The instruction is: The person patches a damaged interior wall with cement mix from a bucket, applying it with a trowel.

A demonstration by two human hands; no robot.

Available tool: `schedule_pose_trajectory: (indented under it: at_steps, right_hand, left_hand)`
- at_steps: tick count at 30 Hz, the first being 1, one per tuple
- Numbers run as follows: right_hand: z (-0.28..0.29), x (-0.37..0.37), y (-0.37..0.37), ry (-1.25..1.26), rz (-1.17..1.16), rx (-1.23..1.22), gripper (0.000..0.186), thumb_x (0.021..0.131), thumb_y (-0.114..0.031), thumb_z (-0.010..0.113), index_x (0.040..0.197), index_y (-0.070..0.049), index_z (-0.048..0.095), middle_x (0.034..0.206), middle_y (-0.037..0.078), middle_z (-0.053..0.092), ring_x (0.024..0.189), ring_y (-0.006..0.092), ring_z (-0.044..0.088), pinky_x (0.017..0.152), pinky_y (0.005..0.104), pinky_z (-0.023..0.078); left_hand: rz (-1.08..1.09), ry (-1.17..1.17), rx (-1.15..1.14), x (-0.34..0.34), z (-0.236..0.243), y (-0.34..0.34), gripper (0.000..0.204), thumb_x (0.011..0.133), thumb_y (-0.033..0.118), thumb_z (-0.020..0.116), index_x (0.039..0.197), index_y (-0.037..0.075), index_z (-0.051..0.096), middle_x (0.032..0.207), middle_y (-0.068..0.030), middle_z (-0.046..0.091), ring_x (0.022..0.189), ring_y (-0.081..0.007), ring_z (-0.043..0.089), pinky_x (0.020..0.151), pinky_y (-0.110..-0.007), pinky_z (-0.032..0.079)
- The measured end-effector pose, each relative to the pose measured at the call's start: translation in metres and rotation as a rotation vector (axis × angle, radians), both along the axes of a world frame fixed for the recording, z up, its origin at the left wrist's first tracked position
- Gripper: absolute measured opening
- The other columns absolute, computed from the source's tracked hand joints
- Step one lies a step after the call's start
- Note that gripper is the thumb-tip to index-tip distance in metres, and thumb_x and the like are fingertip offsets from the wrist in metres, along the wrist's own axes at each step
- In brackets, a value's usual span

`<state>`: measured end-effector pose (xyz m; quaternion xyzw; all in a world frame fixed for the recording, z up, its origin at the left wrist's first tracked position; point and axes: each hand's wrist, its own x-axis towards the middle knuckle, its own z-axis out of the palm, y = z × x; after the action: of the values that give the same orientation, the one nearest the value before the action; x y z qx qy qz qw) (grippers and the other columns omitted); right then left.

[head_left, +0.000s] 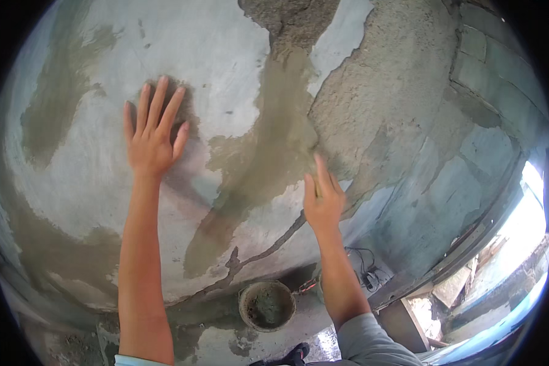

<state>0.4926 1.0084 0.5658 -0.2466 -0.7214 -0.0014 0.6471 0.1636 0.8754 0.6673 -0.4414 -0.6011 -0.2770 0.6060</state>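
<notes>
My left hand lies spread on the pale, patched wall, fingers pointing up. My right hand, slightly blurred, is at the lower part of a damp grey-olive plaster patch, beside the jagged edge of rough exposed render. Its fingers are partly curled, the index raised; whatever they hold, if anything, is hidden. A dark crack runs diagonally below it.
A bucket of grey mix stands on the ledge below. Dark cables and a small pale device lie right of it, my shod foot below. A bright opening with debris is at lower right.
</notes>
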Motion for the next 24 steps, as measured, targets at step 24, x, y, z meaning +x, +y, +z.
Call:
schedule_pose_trajectory:
  at_steps: [24]
  right_hand:
    - [-0.021,-0.029,-0.021,-0.081,0.246,-0.147,0.043,0.099,-0.01,0.071,0.142,-0.005,0.067,0.095,0.025,0.072,0.083,0.0426,0.072,0.076,0.0452,0.056]
  left_hand:
    - [-0.002,-0.001,-0.01,0.001,-0.003,0.01,0.067,0.1,0.041,0.06,0.165,0.035,0.045,0.177,0.005,0.035,0.163,-0.026,0.031,0.132,-0.057,0.018]
